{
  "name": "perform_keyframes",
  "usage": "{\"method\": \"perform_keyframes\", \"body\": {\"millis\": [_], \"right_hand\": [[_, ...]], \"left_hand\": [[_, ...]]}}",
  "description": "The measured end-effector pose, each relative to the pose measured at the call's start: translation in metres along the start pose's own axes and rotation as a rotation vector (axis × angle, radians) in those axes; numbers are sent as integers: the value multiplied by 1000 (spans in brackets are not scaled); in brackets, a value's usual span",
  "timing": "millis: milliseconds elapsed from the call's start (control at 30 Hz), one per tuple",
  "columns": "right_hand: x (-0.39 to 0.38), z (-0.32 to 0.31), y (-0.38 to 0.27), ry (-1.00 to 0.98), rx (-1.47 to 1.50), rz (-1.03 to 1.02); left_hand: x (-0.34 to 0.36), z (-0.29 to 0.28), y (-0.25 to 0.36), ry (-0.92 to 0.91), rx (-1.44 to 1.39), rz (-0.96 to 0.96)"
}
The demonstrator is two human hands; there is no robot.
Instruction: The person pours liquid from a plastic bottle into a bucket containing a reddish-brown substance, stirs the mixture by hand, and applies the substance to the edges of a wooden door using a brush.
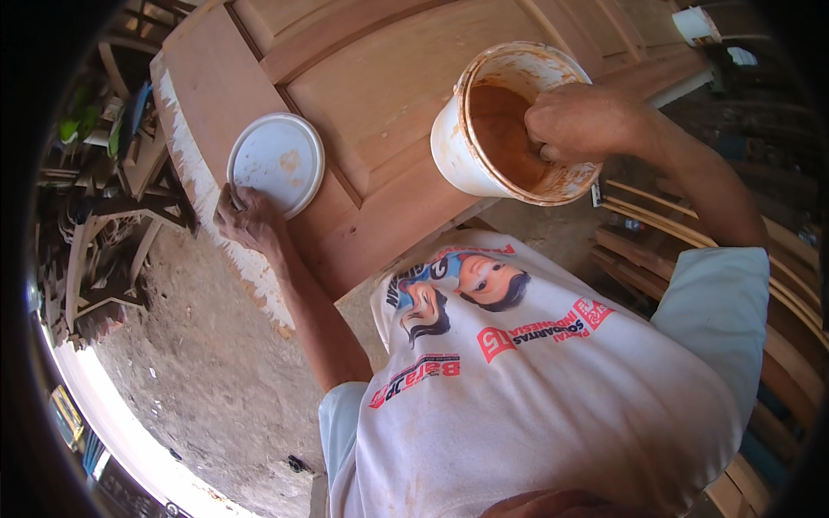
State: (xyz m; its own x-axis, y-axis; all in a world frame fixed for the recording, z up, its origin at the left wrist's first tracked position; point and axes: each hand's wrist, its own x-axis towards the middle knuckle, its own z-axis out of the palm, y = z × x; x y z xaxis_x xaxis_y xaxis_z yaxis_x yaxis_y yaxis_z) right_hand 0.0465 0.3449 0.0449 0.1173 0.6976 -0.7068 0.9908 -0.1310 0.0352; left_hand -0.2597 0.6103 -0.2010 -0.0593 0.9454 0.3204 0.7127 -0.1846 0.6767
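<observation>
A panelled wooden door point(363, 104) lies flat before me, with a ragged white strip along its left edge. My left hand point(246, 216) grips the lower left rim of a round white lid point(272, 155), which has orange-brown smudges. To the right, a white bucket point(453, 151) smeared with orange-brown holds orange-brown contents. My right hand point(574, 121) reaches into it with fingers curled; whatever they hold is hidden.
Wooden scraps and frames point(121, 242) pile up at the left above a rough concrete floor point(216, 388). Long timber boards point(760, 328) lie at the right. A small white container point(695, 26) is at the door's far right. My printed white shirt fills the lower middle.
</observation>
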Motion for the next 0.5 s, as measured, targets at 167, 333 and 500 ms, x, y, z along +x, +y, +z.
{"method": "perform_keyframes", "body": {"millis": [167,333,500], "right_hand": [[6,2,20,439,-145,-59],[8,28,9,106,-138,23],[-4,0,-9,-10,77,-72]], "left_hand": [[3,-2,-7,0,8,6],[2,-1,0,-11,2,9],[3,3,-6,19,4,43]]}}
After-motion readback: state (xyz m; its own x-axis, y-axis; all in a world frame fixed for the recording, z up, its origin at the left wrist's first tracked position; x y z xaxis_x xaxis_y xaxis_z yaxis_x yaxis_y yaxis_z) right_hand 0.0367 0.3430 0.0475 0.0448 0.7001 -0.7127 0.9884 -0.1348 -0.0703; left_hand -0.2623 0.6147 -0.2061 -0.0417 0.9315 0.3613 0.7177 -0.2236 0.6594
